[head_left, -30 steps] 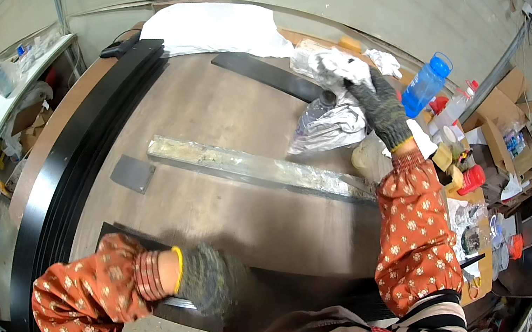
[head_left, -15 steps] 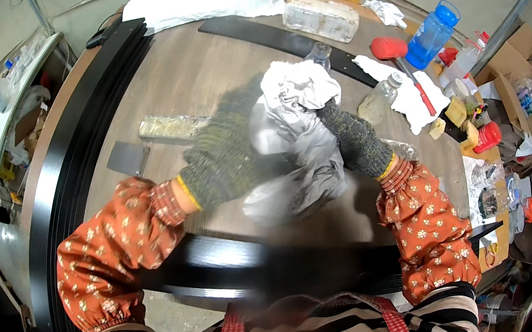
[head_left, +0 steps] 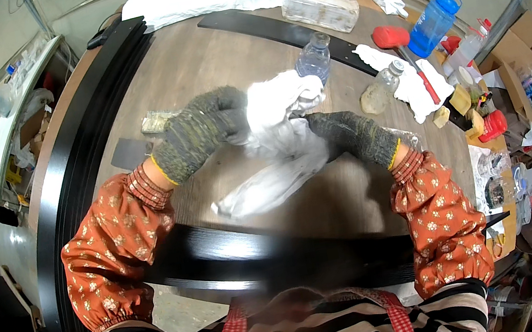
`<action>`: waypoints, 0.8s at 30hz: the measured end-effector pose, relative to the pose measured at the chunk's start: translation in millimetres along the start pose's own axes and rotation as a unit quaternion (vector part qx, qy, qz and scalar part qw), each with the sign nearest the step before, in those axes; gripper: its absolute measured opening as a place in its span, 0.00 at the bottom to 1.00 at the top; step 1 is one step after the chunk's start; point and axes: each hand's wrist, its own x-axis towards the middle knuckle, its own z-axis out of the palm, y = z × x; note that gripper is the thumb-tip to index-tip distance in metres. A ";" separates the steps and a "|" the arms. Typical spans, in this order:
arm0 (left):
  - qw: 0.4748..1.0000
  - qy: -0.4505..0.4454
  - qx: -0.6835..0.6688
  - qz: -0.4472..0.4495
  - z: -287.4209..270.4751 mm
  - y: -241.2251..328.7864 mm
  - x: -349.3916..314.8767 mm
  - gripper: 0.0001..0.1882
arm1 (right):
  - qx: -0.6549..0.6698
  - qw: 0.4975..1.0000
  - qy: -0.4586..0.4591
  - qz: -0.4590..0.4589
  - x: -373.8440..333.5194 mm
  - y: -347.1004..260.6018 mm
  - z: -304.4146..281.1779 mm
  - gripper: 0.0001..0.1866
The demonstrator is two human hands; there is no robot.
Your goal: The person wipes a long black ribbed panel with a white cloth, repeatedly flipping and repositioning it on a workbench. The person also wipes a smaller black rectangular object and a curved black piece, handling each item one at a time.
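Note:
A crumpled white cloth (head_left: pixel 282 177) hangs in the air over the middle of the table, one loose end trailing toward the near left. My left hand (head_left: pixel 203 131), in a dark grey-green knit glove, is closed on its left side. On the other side my right hand (head_left: pixel 353 136), gloved alike, grips the same cloth, with its fingertips partly behind the folds. A glossy black board (head_left: pixel 244 244) lies along the table's near edge, below both hands. Just beyond the cloth stands a clear plastic bottle (head_left: pixel 314 60). Beside my left hand are a yellowish block (head_left: pixel 157 120) and a grey square sheet (head_left: pixel 130 153).
Long black boards (head_left: pixel 75 153) are stacked along the left side. To the right lie a red-headed mallet (head_left: pixel 390 36), a second bottle (head_left: pixel 381 90), a blue water jug (head_left: pixel 433 26) and white rags (head_left: pixel 421 96). A wrapped block (head_left: pixel 320 8) and a black strip (head_left: pixel 256 29) lie at the back.
The cloth has moved slightly toward the left and its lower part now stretches out to the near left. My left hand, blurred before, has shifted a little up and left; the bottle behind shows more fully.

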 end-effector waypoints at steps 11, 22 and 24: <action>0.972 0.173 0.074 0.137 17.8 2.5 -5.5 0.16 | -0.007 0.978 0.068 -0.196 -10.2 -24.9 47.7 0.27; 0.946 0.081 0.279 -0.141 -13.4 -83.7 -3.6 0.11 | -0.104 0.960 0.179 -0.190 -6.2 -1.0 20.9 0.28; 0.871 0.303 -0.220 -0.319 -13.6 -54.2 -9.1 0.10 | -0.292 0.898 0.237 -0.227 -12.7 0.8 20.8 0.27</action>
